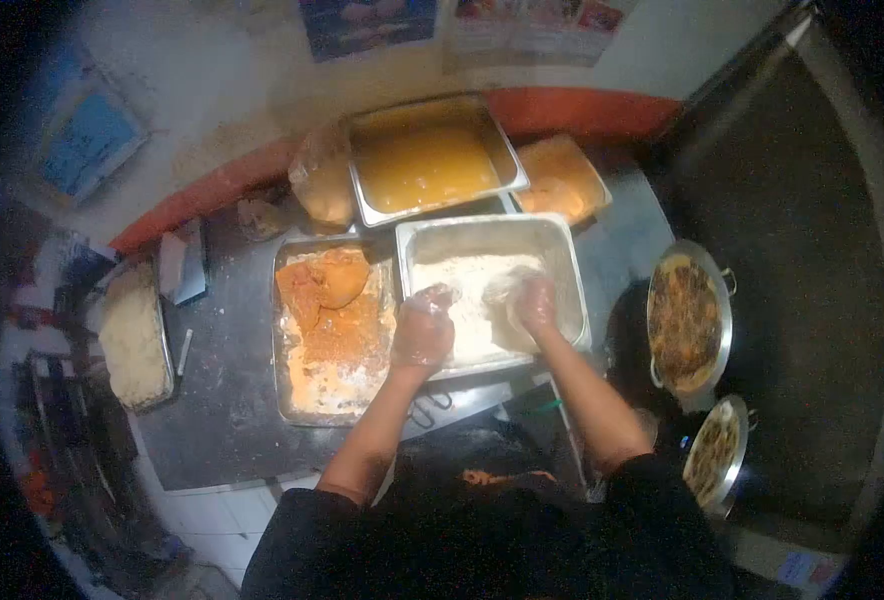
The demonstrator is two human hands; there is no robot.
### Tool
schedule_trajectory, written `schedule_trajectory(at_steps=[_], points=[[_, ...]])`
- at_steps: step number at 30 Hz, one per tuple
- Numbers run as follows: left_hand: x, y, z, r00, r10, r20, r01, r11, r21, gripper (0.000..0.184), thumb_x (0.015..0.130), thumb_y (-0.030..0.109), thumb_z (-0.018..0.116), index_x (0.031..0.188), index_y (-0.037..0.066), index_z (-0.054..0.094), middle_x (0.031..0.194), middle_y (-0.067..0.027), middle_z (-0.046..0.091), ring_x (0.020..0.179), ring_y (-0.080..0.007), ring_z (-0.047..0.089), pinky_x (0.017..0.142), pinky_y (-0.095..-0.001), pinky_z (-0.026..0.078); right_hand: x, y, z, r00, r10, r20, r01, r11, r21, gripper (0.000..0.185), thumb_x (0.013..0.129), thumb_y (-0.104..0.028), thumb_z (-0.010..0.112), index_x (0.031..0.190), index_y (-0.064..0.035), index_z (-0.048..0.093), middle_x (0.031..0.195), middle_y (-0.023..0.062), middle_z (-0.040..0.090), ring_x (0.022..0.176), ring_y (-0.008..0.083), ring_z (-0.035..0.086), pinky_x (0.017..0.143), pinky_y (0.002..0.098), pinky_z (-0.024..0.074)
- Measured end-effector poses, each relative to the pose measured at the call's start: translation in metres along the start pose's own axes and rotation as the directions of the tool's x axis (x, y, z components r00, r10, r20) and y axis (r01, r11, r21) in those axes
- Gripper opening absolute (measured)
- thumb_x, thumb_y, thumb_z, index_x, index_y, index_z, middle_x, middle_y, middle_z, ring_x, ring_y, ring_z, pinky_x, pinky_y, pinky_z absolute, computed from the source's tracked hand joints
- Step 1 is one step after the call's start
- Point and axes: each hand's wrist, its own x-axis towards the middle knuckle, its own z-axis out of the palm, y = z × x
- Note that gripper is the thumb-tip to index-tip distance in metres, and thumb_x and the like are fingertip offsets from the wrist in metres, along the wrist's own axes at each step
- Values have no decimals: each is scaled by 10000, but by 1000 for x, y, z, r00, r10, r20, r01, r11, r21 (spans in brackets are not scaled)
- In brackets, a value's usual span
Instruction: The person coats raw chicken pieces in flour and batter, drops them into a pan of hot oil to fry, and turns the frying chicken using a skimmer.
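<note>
Here, under and between both hands: white, flour-like powder [474,312], loose, in a deep rectangular pan of silvery metal [559,250].

Left hand [425,325], bare, dusted pale: at the pan's left side, fingers curled inward, partly closed; contents of the grip, if any, cannot be told.

Right hand [536,302], bare: over the powder, toward the pan's right wall, fingers bent; a pale, blurred patch lies at the fingertips, and whether it is held cannot be told.

Just left of the left hand: shallow rectangular metal tray [327,419], its floor streaked white and orange, bearing orange-coated, irregular pieces [342,278] at the far end.

Beyond both hands: rectangular metal pan [442,206] of amber liquid [427,155]; to its left, a crumpled translucent bag [324,185] with tan contents; to its right, a shallow rectangular container [594,170] with orange-tan contents.

Well left of the left hand: metal-rimmed tray of pale, lumpy matter [134,335], on the same dark grey table [227,400].

Well right of the right hand: two round, handled metal pans, the farther [725,320] and the nearer [744,440], both with browned food
</note>
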Motion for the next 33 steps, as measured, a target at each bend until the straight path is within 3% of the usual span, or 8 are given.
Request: schedule_trajectory(at_steps=[4, 9, 13, 15, 19, 25, 28, 33], points=[[-1, -4, 5, 999, 32, 36, -32, 999, 4, 275, 680, 31, 498, 933, 20, 605, 954, -178, 604, 893, -330, 565, 786, -419, 446, -5, 13, 6, 985, 9, 174, -64, 947, 316, 144, 743, -69, 525, 824, -17, 632, 808, 192, 611, 755, 324, 578, 691, 369, 460], [3, 0, 10, 993, 84, 81, -86, 996, 25, 281, 694, 44, 507, 957, 17, 601, 946, -183, 604, 881, -332, 572, 800, -421, 444, 5, 53, -8, 1000, 3, 20, 0, 990, -139, 169, 694, -108, 618, 843, -33, 645, 742, 93, 630, 637, 209, 592, 601, 315, 480], [7, 9, 7, 977, 180, 116, -189, 979, 72, 296, 706, 48, 504, 984, 7, 600, 968, -201, 598, 898, -345, 571, 842, -400, 437, -15, -16, -119, 907, 379, 183, -413, 721, 556, 273, 681, 2, 584, 942, -40, 650, 828, 77, 654, 675, 144, 597, 609, 250, 473], [5, 10, 9, 939, -148, 310, 205, 966, -159, 429, 692, 54, 478, 1111, 59, 568, 1070, -161, 580, 1049, -340, 498, 944, -394, 370, -33, -26, -175, 925, 352, 142, -342, 614, 711, 294, 690, 9, 572, 973, -38, 638, 869, 75, 655, 705, 123, 599, 625, 230, 477], [-6, -15, 22, 961, 118, 249, -151, 981, 119, 268, 766, 106, 519, 992, -14, 599, 1066, -208, 574, 1047, -329, 518, 914, -396, 400, -78, 27, -260, 933, 358, -37, -193, 585, 787, 328, 700, 3, 573, 1026, -23, 603, 914, 72, 653, 807, 126, 608, 703, 253, 491], [8, 14, 28, 968, -35, 249, 36, 999, 0, 332, 875, 88, 366, 1157, -21, 504, 1140, -230, 526, 1069, -363, 491, 950, -420, 369, -184, 162, -389, 837, 361, -411, -101, 841, 532, 252, 695, -38, 612, 946, -42, 635, 896, 46, 657, 808, 119, 603, 718, 271, 492], [8, -37, 60, 964, 210, 164, -241, 950, 197, 278, 836, 87, 450, 1052, -53, 553, 955, -240, 581, 833, -339, 543, 780, -412, 411, -240, 236, -452, 705, 463, -538, -332, 885, 326, 203, 689, -55, 617, 889, -57, 652, 854, 42, 659, 769, 128, 611, 705, 292, 496], [1, 64, 52, 952, 30, 304, -102, 969, 224, 393, 846, 54, 381, 1225, -37, 428, 1254, -255, 416, 1189, -366, 373, 1012, -389, 284, -317, 428, -536, 521, 546, -656, -835, 487, -257, 294, 687, -299, 616, 838, -48, 655, 840, 155, 635, 776, 303, 602, 713, 375, 482]])
